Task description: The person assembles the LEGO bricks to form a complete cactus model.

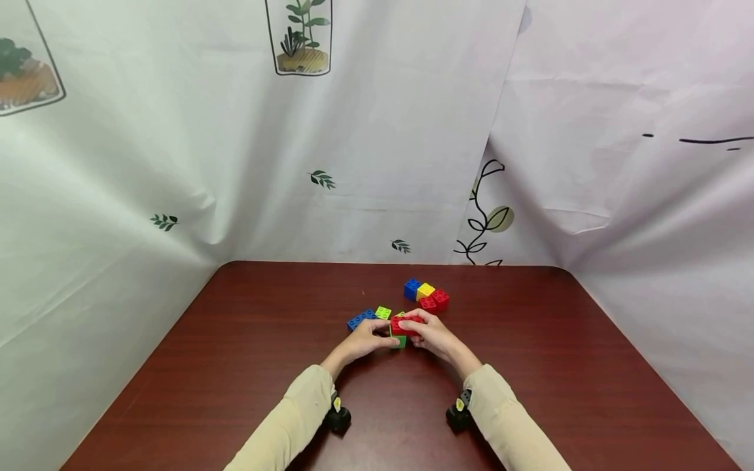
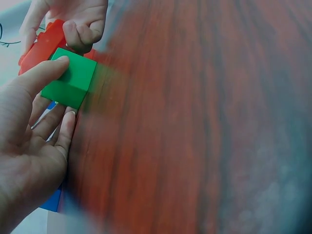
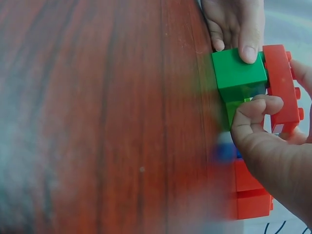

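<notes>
My left hand [image 1: 364, 340] pinches a green brick [image 2: 73, 78] between its thumb and fingers. A longer red brick [image 3: 282, 85] lies across the top of the green one, its studs facing up; I cannot tell whether it is pressed fully down. The right hand [image 1: 437, 337] holds this red brick by its far end, with thumb and fingers on its sides. Behind the green brick, a lime brick [image 3: 234, 113] is partly hidden by the right hand's curled fingers.
Left of the hands lie a long blue brick [image 1: 362, 318] and a lime brick [image 1: 383, 313]. Farther back are a blue brick [image 1: 412, 289], a yellow brick [image 1: 425, 292] and two red bricks [image 1: 440, 299]. A pale printed cloth [image 1: 365, 131] hangs behind the brown table [image 1: 265, 307].
</notes>
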### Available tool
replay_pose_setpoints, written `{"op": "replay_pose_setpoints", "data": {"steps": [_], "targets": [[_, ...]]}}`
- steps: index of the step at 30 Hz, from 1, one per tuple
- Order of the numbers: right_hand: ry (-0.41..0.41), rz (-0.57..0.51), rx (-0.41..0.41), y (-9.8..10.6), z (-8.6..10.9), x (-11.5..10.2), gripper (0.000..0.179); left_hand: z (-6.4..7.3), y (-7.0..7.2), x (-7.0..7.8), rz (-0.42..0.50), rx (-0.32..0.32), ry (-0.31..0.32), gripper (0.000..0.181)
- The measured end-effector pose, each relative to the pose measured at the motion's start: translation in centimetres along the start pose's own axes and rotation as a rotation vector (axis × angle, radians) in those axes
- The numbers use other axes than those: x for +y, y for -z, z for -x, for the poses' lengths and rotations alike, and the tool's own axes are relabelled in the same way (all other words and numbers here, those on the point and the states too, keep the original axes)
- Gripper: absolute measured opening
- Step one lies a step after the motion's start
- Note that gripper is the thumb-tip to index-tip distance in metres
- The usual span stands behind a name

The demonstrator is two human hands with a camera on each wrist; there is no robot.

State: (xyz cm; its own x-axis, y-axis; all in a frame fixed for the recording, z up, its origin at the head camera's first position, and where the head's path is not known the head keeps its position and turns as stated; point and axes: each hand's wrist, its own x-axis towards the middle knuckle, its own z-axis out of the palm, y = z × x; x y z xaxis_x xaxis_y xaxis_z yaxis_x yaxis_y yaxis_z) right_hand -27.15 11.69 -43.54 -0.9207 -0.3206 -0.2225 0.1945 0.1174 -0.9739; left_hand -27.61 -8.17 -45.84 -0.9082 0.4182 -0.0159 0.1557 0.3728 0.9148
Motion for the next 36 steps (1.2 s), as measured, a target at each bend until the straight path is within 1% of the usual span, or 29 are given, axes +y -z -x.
{"op": "replay_pose_setpoints", "data": {"steps": [5,10,16,20,26,32,36], "targets": [[-0.004,-0.018,-0.015,0.12,-0.22,0.02,0.029,-0.01,0.03,-0.01,0.003,0.004,0.001,0.049],[-0.009,-0.014,-0.021,0.24,-0.49,-0.08,0.025,0.04,0.04,0.05,0.014,0.007,0.001,0.049],[-0.006,-0.01,-0.009,0.15,-0.68,-0.28,0.021,-0.04,-0.11,-0.16,0.03,0.003,-0.018,0.047],[-0.009,-0.026,-0.008,0.01,-0.67,-0.29,0.021,-0.05,-0.14,-0.25,0.036,-0.002,-0.032,0.045],[-0.006,-0.031,-0.002,0.02,-0.72,-0.24,0.022,-0.19,-0.04,-0.23,0.019,-0.006,-0.024,0.043],[-0.012,-0.082,-0.014,-0.01,-0.85,0.08,0.012,-0.19,-0.03,-0.21,0.029,-0.008,-0.018,0.041],[-0.029,-0.102,-0.02,0.01,-0.91,0.2,0.007,-0.26,-0.06,-0.27,0.042,-0.009,-0.002,0.042]]}}
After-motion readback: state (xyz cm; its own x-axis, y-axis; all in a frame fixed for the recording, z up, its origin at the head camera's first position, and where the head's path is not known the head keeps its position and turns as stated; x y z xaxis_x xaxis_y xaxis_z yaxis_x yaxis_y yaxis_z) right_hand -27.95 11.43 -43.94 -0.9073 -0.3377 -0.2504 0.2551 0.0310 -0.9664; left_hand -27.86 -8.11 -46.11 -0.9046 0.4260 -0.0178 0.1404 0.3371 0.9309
